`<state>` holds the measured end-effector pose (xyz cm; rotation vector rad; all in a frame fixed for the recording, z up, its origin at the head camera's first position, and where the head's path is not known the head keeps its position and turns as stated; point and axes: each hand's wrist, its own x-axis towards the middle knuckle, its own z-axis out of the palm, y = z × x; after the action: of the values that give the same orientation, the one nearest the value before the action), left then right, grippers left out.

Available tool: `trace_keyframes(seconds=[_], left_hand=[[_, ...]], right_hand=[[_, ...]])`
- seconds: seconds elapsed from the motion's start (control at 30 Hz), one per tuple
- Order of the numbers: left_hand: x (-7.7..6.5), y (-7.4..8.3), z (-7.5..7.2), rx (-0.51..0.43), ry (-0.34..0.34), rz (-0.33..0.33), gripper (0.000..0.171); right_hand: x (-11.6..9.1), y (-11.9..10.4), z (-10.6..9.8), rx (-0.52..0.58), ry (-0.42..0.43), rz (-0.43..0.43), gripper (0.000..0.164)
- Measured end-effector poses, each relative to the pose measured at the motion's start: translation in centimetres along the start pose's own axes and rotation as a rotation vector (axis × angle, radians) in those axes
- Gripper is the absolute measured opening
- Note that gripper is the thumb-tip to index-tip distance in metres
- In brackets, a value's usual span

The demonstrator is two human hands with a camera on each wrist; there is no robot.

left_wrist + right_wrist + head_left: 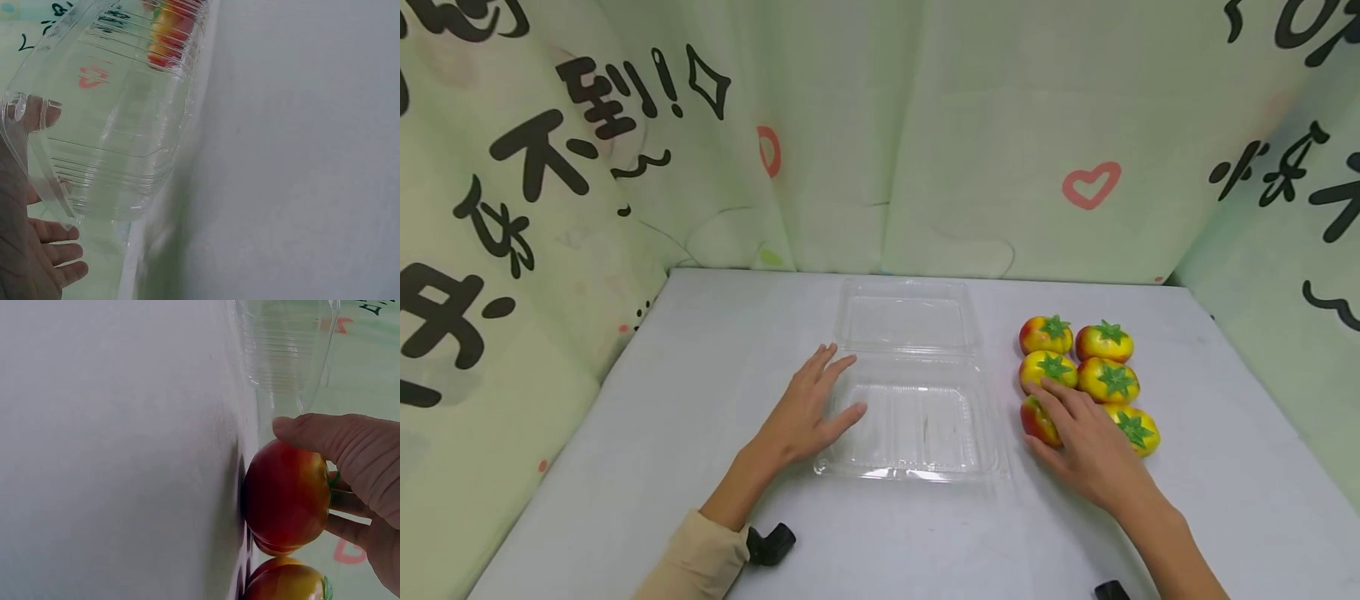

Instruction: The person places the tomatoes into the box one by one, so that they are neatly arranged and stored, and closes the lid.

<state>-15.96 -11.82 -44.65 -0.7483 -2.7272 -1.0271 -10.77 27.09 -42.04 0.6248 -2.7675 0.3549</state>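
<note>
You face a pale green curtain [985,108] with black lettering [536,171] and red heart [1091,178]. Your table [910,533] is white.

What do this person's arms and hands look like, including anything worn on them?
The left hand and right hand wear no gloves. A plain beige sleeve ends on the left forearm, with a small black piece jutting out beside it. The right forearm is bare where visible, another black piece near it. No cables show.
</note>
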Motion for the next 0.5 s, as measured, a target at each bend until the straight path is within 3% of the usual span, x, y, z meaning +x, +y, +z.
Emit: trace_keyframes(seconds=[0.23,0.5], left_hand=[[0.23,0.26,-0.10,-0.014,-0.059,-0.072,0.065],[0.34,0.33,0.04,-0.005,-0.077,-0.093,0.059]], right_hand=[[-0.04,0.09,-0.05,-0.003,-0.028,0.011,0.074],[-0.08,0.10,-0.02,0.000,-0.050,0.010,0.076]])
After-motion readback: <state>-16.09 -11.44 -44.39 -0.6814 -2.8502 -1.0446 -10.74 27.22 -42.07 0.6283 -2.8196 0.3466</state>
